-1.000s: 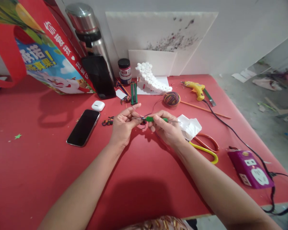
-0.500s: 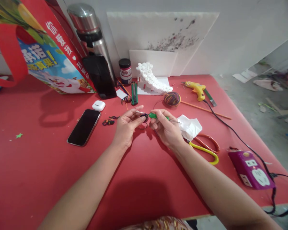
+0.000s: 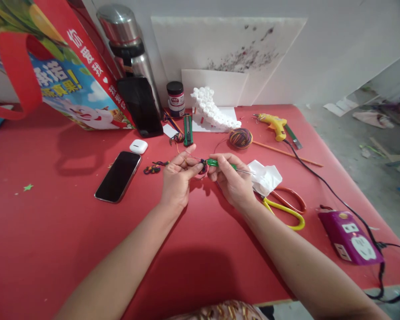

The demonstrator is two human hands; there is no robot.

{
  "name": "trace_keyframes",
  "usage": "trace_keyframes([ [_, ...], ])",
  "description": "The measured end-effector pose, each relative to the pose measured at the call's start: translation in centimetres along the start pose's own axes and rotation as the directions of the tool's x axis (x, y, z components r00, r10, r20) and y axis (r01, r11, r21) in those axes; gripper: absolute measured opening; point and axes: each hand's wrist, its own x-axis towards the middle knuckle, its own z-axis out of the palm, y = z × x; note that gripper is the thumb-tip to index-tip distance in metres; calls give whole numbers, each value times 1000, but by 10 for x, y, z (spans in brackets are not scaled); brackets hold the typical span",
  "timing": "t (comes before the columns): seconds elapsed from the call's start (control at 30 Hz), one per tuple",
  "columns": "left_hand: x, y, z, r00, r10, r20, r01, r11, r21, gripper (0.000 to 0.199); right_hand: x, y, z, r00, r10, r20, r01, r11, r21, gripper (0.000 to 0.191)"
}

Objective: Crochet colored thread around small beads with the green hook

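Between the thumb and fingers of my left hand [image 3: 178, 180] is a small dark piece of crochet work [image 3: 203, 167], partly hidden by the fingertips. My right hand [image 3: 232, 177] grips a crochet hook [image 3: 213, 162] by its green handle. The hook's front end meets the crochet work, and a thin metal shaft sticks out behind the hand. A strand of yarn runs over the left fingers. Beyond the hands sits a multicoloured yarn ball [image 3: 240, 138]. Left of my left hand lies a dark, coloured crocheted strip [image 3: 153, 168].
On the red table [image 3: 69, 249] lie a phone [image 3: 118, 177], an earbud case [image 3: 139, 146], scissors [image 3: 288, 213], crumpled tissue [image 3: 265, 177], a yellow glue gun [image 3: 273, 124] and a purple power box [image 3: 350, 235]. Behind stand a second phone [image 3: 140, 106], a steel flask [image 3: 120, 26] and a gift bag [image 3: 76, 89].
The hook's front end has drawn in closer to the crochet work, so less metal shows past it. The whole view has shifted slightly; both hands keep their hold.
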Motion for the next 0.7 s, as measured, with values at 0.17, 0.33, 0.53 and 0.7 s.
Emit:
trace_keyframes([
  [0.17, -5, -5, 3, 998, 47, -45, -45, 998, 44, 57, -4, 3, 0, 995, -98, 1, 96, 977, -190, 30],
  [0.33, -7, -7, 6, 998, 21, -61, -19, 1000, 23, 64, -12, 6, 6, 954, -298, 11, 277, 871, -405, 27],
  [0.53, 2, 7, 0, 988, -133, 82, 139, 988, -71, 57, -13, 4, 6, 950, -306, 58, 303, 870, -389, 36],
  [0.7, 9, 21, -8, 968, -190, 163, 202, 977, -66, 48, -8, -6, 1, 980, -182, 76, 195, 950, -244, 32],
])
